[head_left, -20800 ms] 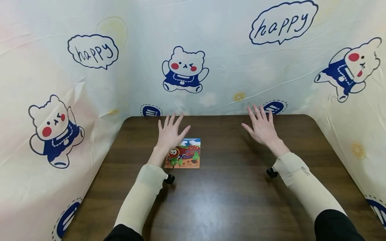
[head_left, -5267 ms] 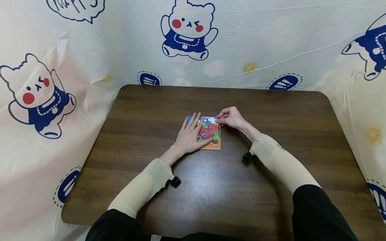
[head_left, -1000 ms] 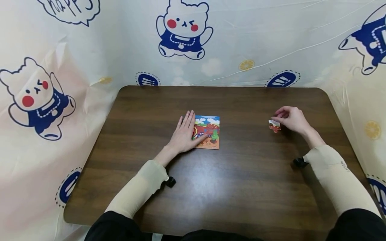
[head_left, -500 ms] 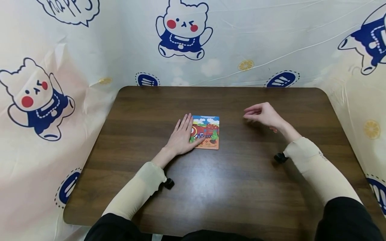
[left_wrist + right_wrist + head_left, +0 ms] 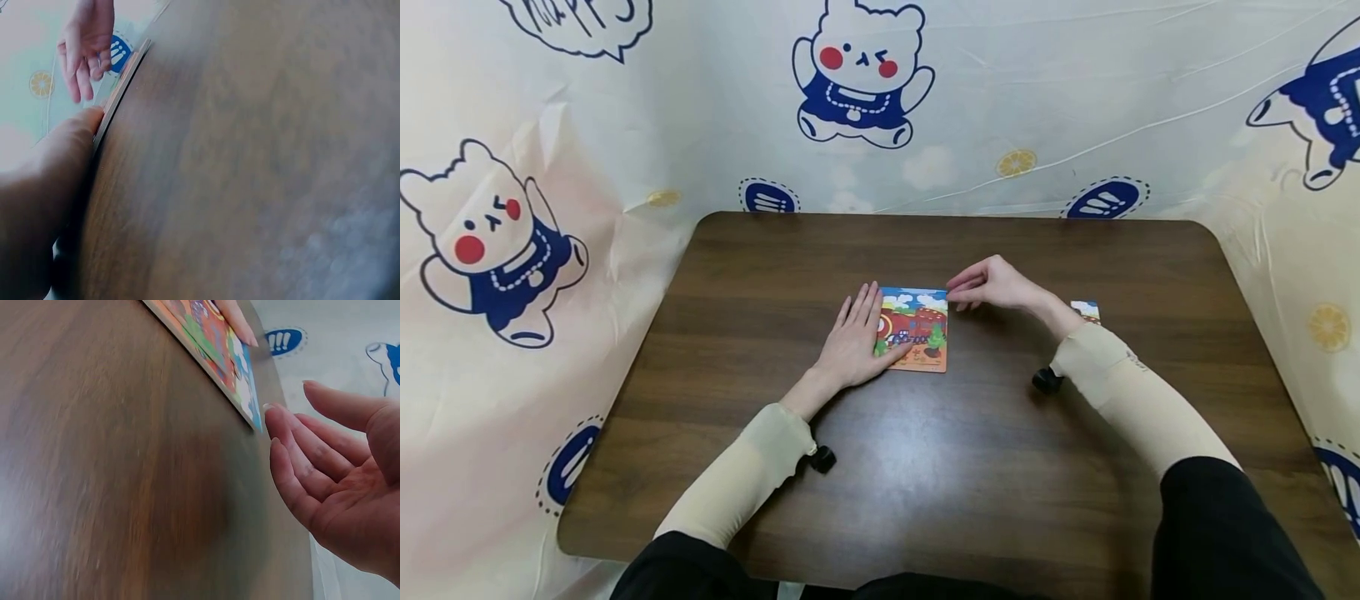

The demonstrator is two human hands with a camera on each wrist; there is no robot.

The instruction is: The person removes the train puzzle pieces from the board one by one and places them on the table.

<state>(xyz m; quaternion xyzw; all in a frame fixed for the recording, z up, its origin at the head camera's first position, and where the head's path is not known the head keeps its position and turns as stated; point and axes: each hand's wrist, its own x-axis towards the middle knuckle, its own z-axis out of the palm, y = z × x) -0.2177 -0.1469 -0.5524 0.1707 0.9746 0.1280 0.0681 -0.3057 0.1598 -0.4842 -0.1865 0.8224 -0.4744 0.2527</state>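
Observation:
A colourful jigsaw puzzle board point(image 5: 928, 321) with a red train picture lies near the middle of the table. My left hand point(image 5: 852, 340) rests flat across its left part, fingers straight, covering that side. Just off the board's top right corner is my right hand point(image 5: 992, 283). In the right wrist view, the right hand's thumb stands apart from its loosely bent fingers point(image 5: 312, 456), with nothing between them. One loose puzzle piece point(image 5: 1085, 309) lies farther right on the table, its lower part hidden by the right forearm.
The brown wooden table point(image 5: 910, 475) has rounded corners. A pale cloth point(image 5: 700, 100) printed with bears rises behind it and along both sides. A small black device point(image 5: 822, 459) is strapped at the left wrist, and another point(image 5: 1047, 381) at the right.
My right hand has let go of the puzzle piece on the right side and moved left to the board's corner. Earlier it was beside the board too. The left hand stays on the board.

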